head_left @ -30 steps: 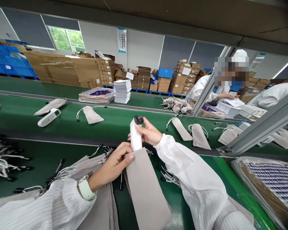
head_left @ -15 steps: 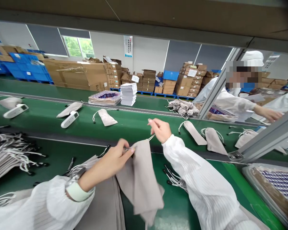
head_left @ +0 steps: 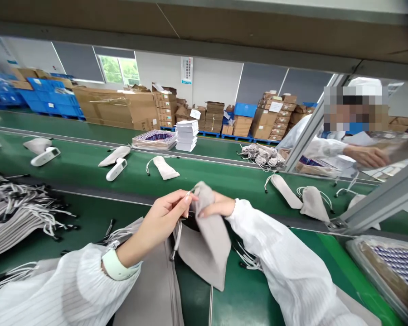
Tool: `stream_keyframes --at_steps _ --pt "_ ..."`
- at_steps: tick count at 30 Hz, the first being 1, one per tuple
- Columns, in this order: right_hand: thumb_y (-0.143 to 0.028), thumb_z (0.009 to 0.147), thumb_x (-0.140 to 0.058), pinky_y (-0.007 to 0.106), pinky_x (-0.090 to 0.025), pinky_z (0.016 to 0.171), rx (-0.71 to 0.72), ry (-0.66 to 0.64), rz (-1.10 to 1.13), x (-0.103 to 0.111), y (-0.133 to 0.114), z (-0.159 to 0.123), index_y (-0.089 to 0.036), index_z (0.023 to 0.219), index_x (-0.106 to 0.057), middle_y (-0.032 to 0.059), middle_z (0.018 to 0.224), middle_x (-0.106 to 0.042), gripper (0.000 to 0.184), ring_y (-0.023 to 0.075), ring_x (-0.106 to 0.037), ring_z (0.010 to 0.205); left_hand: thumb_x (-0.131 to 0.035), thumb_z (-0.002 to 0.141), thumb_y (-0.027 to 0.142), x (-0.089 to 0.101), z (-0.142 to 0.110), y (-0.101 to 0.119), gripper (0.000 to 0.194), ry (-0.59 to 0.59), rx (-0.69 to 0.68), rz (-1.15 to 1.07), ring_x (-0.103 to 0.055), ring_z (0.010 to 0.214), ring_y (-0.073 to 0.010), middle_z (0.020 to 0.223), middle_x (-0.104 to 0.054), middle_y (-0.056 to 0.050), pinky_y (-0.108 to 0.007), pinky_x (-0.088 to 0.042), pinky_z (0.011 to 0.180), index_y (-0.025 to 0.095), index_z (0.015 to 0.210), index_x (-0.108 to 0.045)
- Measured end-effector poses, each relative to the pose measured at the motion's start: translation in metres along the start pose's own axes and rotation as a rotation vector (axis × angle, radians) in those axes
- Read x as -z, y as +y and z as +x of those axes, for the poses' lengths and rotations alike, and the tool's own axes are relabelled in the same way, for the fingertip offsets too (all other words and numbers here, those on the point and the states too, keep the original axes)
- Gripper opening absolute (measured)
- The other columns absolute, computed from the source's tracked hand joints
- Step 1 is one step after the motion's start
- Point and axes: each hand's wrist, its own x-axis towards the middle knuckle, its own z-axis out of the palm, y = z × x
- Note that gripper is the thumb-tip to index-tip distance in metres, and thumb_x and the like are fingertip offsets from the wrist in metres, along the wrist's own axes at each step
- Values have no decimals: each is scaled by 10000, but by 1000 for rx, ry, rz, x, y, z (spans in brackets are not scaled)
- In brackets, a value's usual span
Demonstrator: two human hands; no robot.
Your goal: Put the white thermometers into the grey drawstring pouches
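Note:
A beige drawstring pouch [head_left: 209, 235] hangs between my hands above the green bench. My left hand [head_left: 163, 215] pinches the pouch's white drawstring at its mouth, fingers closed. My right hand [head_left: 217, 206] grips the gathered top of the pouch from the right side. The white device seen earlier is hidden inside the pouch. A flat stack of empty beige pouches [head_left: 149, 290] lies under my left forearm.
A green conveyor belt [head_left: 88, 165] runs behind, carrying white devices [head_left: 116, 169], filled pouches [head_left: 285, 191] and a loose pouch [head_left: 165, 167]. Bundled pouches with cords [head_left: 17, 213] lie left. A tray [head_left: 391, 267] sits right. A co-worker's hand [head_left: 363, 156] works beyond a metal post.
The white device went into the pouch. My hands then pulled the drawstring and came together at the pouch's mouth, bunching it closed. The view panned left a little.

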Motion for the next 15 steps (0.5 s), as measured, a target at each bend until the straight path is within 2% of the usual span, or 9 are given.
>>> stream_keyframes --at_steps 2,4,6,9,12,15 --pt "-241 582 -636 328 -454 719 30 162 -53 17 -10 -8 -166 883 -578 14 787 -589 316 168 -557 747 -467 788 392 1 3 -6 260 -11 -12 113 -495 663 -132 722 -548 7 -218 -374 591 203 927 -577" --pt "-248 632 -566 344 -454 718 52 218 -98 33 -22 -18 -175 895 -575 24 798 -584 273 176 -559 748 -472 778 386 1 7 -15 255 -63 13 187 -514 671 -142 770 -587 2 -227 -376 589 205 913 -590" --pt "-238 641 -535 350 -452 723 70 239 -129 41 -32 -25 -183 889 -576 28 816 -580 258 179 -560 761 -443 791 390 0 11 -24 263 -107 59 227 -512 606 -137 735 -605 8 -232 -364 553 203 888 -601" --pt "-215 638 -509 353 -446 743 89 289 -180 42 -39 -29 -188 858 -580 31 849 -579 232 180 -559 791 -456 788 396 -3 13 -33 265 -88 74 207 -539 637 -149 767 -626 5 -242 -378 573 206 906 -598" --pt "-200 649 -471 355 -443 739 90 370 -235 38 -37 -24 -181 812 -582 37 875 -579 198 174 -555 788 -495 777 386 -5 12 -35 256 -51 48 77 -574 776 -171 852 -638 -12 -254 -409 660 196 935 -561" --pt "-193 663 -441 345 -442 722 82 481 -311 37 -34 -21 -176 794 -587 36 851 -585 197 165 -555 767 -524 769 384 -7 11 -33 266 -51 64 -27 -593 801 -175 853 -650 -17 -266 -424 689 194 955 -510"
